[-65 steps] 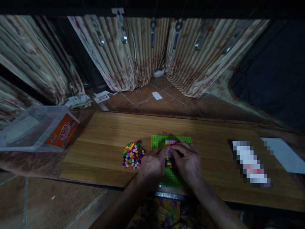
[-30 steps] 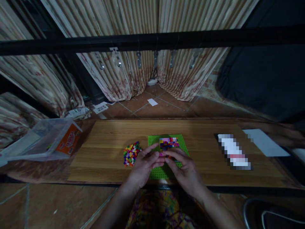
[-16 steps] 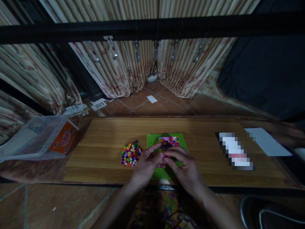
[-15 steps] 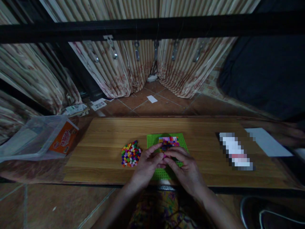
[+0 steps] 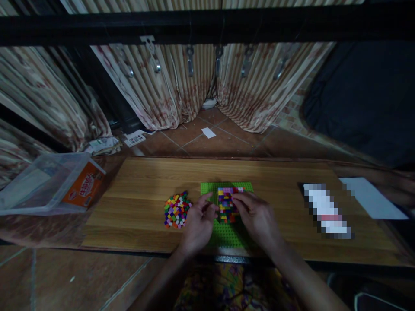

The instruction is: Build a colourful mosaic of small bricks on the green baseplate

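Observation:
A green baseplate [image 5: 227,233] lies on the wooden table [image 5: 145,181] close to its near edge. A patch of small multi-coloured bricks [image 5: 226,206] is fixed on its far half. My right hand [image 5: 259,220] rests on the plate, its fingertips bunched together against the right side of that patch; what they pinch is hidden. My left hand [image 5: 198,224] sits at the plate's left edge, fingers loosely bent, thumb apart, nothing seen in it. A loose pile of coloured bricks [image 5: 176,211] lies just to its left.
A clear plastic box [image 5: 48,181] with an orange label overhangs the table's left end. A pixelated oblong object [image 5: 327,212] and a white sheet [image 5: 372,199] lie at the right. Striped curtains [image 5: 181,86], a tiled floor and a black bar [image 5: 207,26] are beyond.
The hands, which met over the plate's middle pinching a small pink piece, have parted. The right hand moved up to the brick patch, the left drew back to the plate's left edge.

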`<control>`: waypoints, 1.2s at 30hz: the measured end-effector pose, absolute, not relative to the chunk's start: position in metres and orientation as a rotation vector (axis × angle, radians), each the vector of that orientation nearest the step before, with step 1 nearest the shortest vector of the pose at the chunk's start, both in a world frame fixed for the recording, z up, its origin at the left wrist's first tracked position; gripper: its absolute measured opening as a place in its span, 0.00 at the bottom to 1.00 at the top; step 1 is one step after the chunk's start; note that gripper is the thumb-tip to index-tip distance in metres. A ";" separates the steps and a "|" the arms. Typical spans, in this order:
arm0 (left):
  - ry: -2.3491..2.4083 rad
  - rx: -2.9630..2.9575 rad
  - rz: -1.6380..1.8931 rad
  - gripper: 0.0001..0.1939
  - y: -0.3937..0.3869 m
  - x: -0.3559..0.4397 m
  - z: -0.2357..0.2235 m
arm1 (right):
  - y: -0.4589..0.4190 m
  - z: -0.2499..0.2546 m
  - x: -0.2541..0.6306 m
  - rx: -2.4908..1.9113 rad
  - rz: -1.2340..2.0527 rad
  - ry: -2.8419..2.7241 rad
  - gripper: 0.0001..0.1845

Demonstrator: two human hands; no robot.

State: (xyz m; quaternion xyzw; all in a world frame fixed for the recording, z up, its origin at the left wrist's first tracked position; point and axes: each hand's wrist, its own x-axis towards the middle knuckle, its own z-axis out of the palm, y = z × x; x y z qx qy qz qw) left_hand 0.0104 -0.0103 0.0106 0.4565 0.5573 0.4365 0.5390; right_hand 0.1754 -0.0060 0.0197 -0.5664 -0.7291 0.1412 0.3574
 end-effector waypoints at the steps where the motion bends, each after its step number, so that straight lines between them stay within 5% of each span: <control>1: 1.347 1.169 1.015 0.19 -0.008 0.010 0.008 | -0.002 0.019 0.174 -1.485 0.345 -1.926 0.09; 11: 1.458 1.587 0.945 0.20 -0.004 0.016 -0.013 | 0.009 0.020 0.151 -1.807 0.164 -2.065 0.09; 36: 1.570 2.700 0.463 0.29 0.002 0.002 -0.015 | 0.009 0.004 0.144 -1.646 0.427 -1.663 0.12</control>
